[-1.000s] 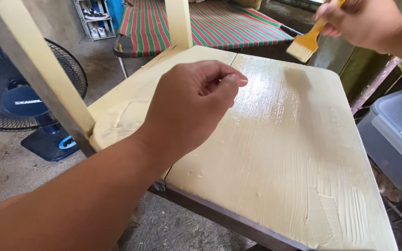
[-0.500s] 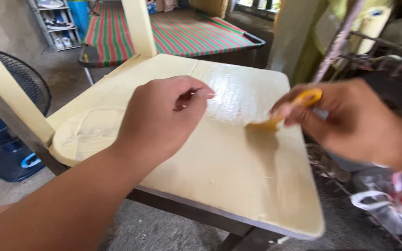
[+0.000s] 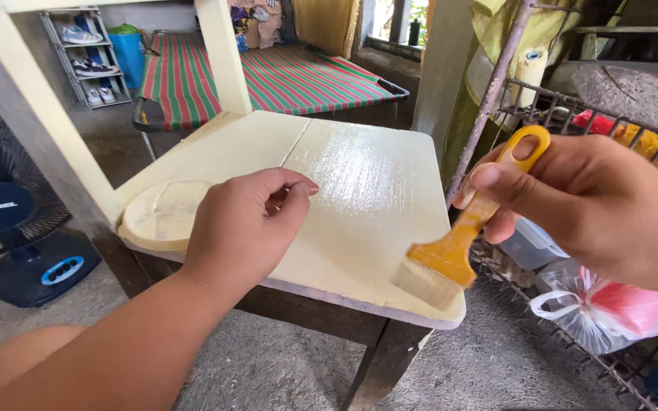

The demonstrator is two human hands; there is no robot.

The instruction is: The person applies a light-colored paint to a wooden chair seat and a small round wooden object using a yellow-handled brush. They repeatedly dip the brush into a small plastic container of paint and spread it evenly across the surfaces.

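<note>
Here, a person's right hand (image 3: 603, 209) pinches the yellow handle of a paintbrush (image 3: 458, 243), grip pressed together around it, bristles pointing down just above the near right corner of a cream-painted tabletop (image 3: 367, 190). The left hand (image 3: 241, 224) hovers over the tabletop's near left part, fingers loosely curled with nothing in them. A blue fan (image 3: 9, 221) stands on the floor at left. A red-and-green striped cot (image 3: 283, 76) lies beyond the tabletop.

Right hand (image 3: 595, 213) gripping yellow paintbrush (image 3: 458, 243) over cream-painted chair seat (image 3: 359, 205), left hand (image 3: 241, 228) loosely curled above.
</note>
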